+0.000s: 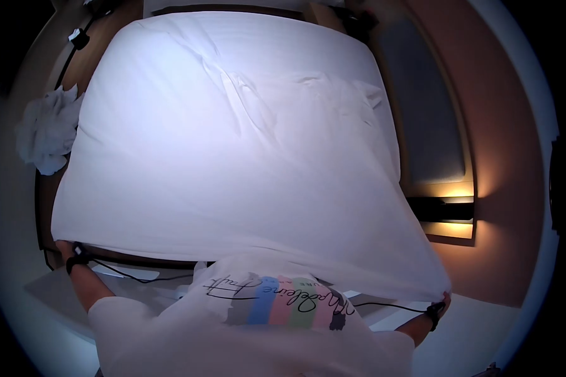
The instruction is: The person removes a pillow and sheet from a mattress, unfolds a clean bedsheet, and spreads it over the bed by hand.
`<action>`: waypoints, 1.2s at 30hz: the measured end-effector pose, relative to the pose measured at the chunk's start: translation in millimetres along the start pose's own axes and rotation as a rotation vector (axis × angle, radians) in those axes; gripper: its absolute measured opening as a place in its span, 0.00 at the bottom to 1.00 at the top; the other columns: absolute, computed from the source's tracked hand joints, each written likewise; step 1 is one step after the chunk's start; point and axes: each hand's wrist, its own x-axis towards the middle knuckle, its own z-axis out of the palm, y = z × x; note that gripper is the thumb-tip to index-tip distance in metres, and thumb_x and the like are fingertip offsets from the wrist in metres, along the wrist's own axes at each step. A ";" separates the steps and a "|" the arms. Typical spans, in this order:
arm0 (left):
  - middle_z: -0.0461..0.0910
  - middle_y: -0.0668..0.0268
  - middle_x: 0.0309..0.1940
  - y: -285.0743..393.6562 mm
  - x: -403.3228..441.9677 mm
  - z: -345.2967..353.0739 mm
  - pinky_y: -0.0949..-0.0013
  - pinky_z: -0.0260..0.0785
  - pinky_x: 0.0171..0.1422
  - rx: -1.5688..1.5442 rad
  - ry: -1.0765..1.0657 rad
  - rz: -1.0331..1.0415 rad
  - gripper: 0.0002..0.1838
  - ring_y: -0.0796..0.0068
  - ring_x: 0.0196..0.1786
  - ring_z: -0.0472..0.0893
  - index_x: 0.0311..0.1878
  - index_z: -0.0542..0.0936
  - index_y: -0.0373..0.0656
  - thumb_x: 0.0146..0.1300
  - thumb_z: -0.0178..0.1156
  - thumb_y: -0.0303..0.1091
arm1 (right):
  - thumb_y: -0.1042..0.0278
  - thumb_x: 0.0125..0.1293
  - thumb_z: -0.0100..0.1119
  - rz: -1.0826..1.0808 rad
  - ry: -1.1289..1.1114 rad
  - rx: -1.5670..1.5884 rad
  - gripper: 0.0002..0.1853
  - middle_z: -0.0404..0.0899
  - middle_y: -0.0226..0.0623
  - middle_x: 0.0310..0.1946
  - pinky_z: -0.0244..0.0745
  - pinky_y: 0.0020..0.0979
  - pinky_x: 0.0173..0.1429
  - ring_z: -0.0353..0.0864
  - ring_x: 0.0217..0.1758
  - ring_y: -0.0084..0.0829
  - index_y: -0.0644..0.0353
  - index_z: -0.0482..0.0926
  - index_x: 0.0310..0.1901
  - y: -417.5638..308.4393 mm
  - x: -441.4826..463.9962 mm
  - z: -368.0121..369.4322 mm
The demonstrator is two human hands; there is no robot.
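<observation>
And the person is holding the white sheet (pixel 233 182) by both near corners! The right hand (pixel 445 301) is clenching its corner, pulled to a point; the left hand (pixel 63 247) is gripping the other, fingers curling mostly out of sight beneath. The sheet is spreading wide ahead of the white T-shirt (pixel 233 345), creasing across its upper middle, while a crumpled white bundle (pixel 49 129) is lying just beside its left side.
</observation>
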 end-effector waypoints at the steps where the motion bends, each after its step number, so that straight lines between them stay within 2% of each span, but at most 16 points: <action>1: 0.75 0.62 0.38 -44.4 33.8 -20.7 0.67 0.68 0.43 -0.166 -0.076 -0.124 0.16 0.66 0.41 0.75 0.46 0.74 0.40 0.58 0.54 0.38 | 0.60 0.44 0.59 0.018 0.029 -0.018 0.37 0.69 0.45 0.51 0.61 0.37 0.60 0.67 0.55 0.41 0.69 0.63 0.57 0.9 -13.9 3.6; 4: 0.76 0.65 0.40 -141.1 76.1 -54.4 0.71 0.68 0.43 -0.540 -0.379 -0.369 0.17 0.69 0.41 0.75 0.49 0.74 0.41 0.61 0.51 0.40 | 0.58 0.41 0.59 0.102 -0.088 -0.078 0.36 0.70 0.45 0.49 0.60 0.36 0.58 0.67 0.52 0.42 0.69 0.67 0.53 7.5 -26.8 0.8; 9: 0.75 0.64 0.40 -173.0 -48.2 -14.0 0.68 0.67 0.41 -0.213 -0.167 -0.471 0.21 0.70 0.40 0.73 0.47 0.74 0.38 0.61 0.47 0.46 | 0.58 0.42 0.59 0.045 0.042 -0.647 0.27 0.77 0.44 0.38 0.67 0.34 0.49 0.73 0.41 0.40 0.71 0.76 0.42 30.8 -13.7 -48.2; 13: 0.72 0.59 0.45 -220.0 -63.8 -26.3 0.62 0.66 0.45 -0.584 0.311 -0.816 0.25 0.65 0.46 0.72 0.52 0.71 0.38 0.62 0.42 0.48 | 0.56 0.45 0.61 0.009 -0.196 -1.156 0.25 0.78 0.40 0.38 0.70 0.34 0.45 0.75 0.39 0.35 0.68 0.78 0.42 27.7 -27.3 -62.1; 15: 0.71 0.59 0.48 -178.8 -66.3 -32.9 0.60 0.65 0.47 -0.625 0.205 -0.802 0.25 0.62 0.49 0.71 0.54 0.69 0.42 0.62 0.40 0.51 | 0.55 0.50 0.61 0.314 0.009 -0.843 0.22 0.80 0.37 0.36 0.73 0.34 0.40 0.76 0.36 0.32 0.64 0.80 0.41 14.4 -96.9 15.0; 17: 0.72 0.61 0.49 -117.3 -78.8 -38.8 0.64 0.64 0.47 -0.654 0.098 -0.830 0.28 0.64 0.49 0.71 0.54 0.70 0.42 0.61 0.42 0.55 | 0.55 0.53 0.61 0.272 0.033 -1.465 0.19 0.81 0.39 0.34 0.75 0.34 0.39 0.78 0.34 0.33 0.62 0.81 0.40 8.8 -123.4 38.8; 19: 0.72 0.64 0.50 -39.5 -107.3 -38.4 0.67 0.63 0.47 -0.634 -0.057 -0.893 0.31 0.66 0.49 0.71 0.54 0.70 0.42 0.59 0.44 0.59 | 0.57 0.50 0.63 0.391 -0.106 -1.390 0.19 0.81 0.38 0.34 0.74 0.32 0.41 0.78 0.34 0.33 0.62 0.81 0.40 42.9 -85.0 -10.5; 22: 0.71 0.64 0.52 -11.5 -115.2 -18.9 0.73 0.61 0.48 -0.332 -0.346 -0.520 0.34 0.71 0.49 0.70 0.55 0.70 0.41 0.56 0.51 0.60 | 0.61 0.44 0.67 0.439 -0.301 -1.440 0.21 0.80 0.37 0.36 0.73 0.32 0.44 0.77 0.37 0.33 0.61 0.79 0.41 77.1 -57.5 -18.8; 24: 0.72 0.61 0.49 -21.2 -92.6 -1.5 0.72 0.65 0.43 0.406 -0.426 -0.846 0.34 0.70 0.46 0.73 0.54 0.70 0.39 0.52 0.59 0.56 | 0.62 0.40 0.69 0.382 -0.526 -1.581 0.24 0.79 0.37 0.39 0.72 0.32 0.47 0.77 0.41 0.34 0.58 0.77 0.43 122.0 -30.5 -19.9; 25: 0.73 0.57 0.45 -15.1 -89.8 6.9 0.66 0.69 0.37 0.383 -0.448 -0.933 0.31 0.65 0.41 0.76 0.52 0.70 0.40 0.48 0.65 0.50 | 0.61 0.41 0.68 0.283 -0.665 -1.702 0.25 0.78 0.37 0.40 0.72 0.32 0.49 0.76 0.44 0.35 0.57 0.76 0.44 144.0 -20.5 -14.2; 26: 0.73 0.57 0.45 -0.9 -98.6 21.9 0.66 0.69 0.37 0.381 -0.454 -0.923 0.31 0.65 0.41 0.76 0.52 0.70 0.40 0.48 0.65 0.50 | 0.54 0.45 0.66 0.064 -0.871 -1.928 0.25 0.78 0.38 0.41 0.71 0.33 0.49 0.76 0.45 0.35 0.56 0.75 0.46 168.6 -9.9 -6.1; 29: 0.75 0.58 0.33 58.1 -138.3 92.4 0.62 0.70 0.37 0.731 -0.714 -0.244 0.19 0.64 0.37 0.77 0.39 0.75 0.41 0.51 0.64 0.46 | 0.44 0.52 0.55 0.167 -0.697 -1.755 0.27 0.76 0.39 0.43 0.69 0.35 0.54 0.74 0.49 0.36 0.54 0.73 0.49 250.3 22.1 43.3; 30: 0.78 0.57 0.34 -30.4 -69.5 122.7 0.66 0.71 0.43 0.936 -0.789 0.120 0.27 0.64 0.40 0.78 0.45 0.75 0.44 0.39 0.70 0.40 | 0.46 0.55 0.51 0.211 -0.631 -1.811 0.25 0.74 0.38 0.48 0.65 0.36 0.57 0.70 0.54 0.36 0.54 0.72 0.50 268.5 44.8 87.3; 32: 0.77 0.60 0.32 -0.2 -65.7 202.6 0.63 0.70 0.40 0.155 -0.872 -0.358 0.19 0.63 0.36 0.78 0.37 0.75 0.40 0.54 0.59 0.47 | 0.49 0.60 0.42 0.303 -0.498 -1.923 0.23 0.69 0.38 0.56 0.58 0.38 0.64 0.62 0.63 0.35 0.52 0.72 0.51 304.1 93.9 166.9; 33: 0.77 0.61 0.30 76.3 -123.9 242.0 0.62 0.70 0.39 -0.236 -0.574 -0.619 0.18 0.62 0.34 0.77 0.37 0.74 0.40 0.61 0.50 0.48 | 0.51 0.60 0.42 0.104 -0.275 -1.728 0.24 0.65 0.39 0.60 0.57 0.38 0.65 0.61 0.64 0.37 0.53 0.70 0.54 375.8 153.0 179.5; 36: 0.75 0.59 0.36 86.2 -40.7 354.6 0.58 0.71 0.37 -0.336 -0.413 -0.395 0.20 0.61 0.35 0.77 0.42 0.72 0.40 0.64 0.42 0.48 | 0.39 0.58 0.42 -0.396 -0.593 -1.964 0.35 0.59 0.39 0.61 0.48 0.38 0.68 0.53 0.66 0.38 0.48 0.53 0.64 325.4 247.6 363.9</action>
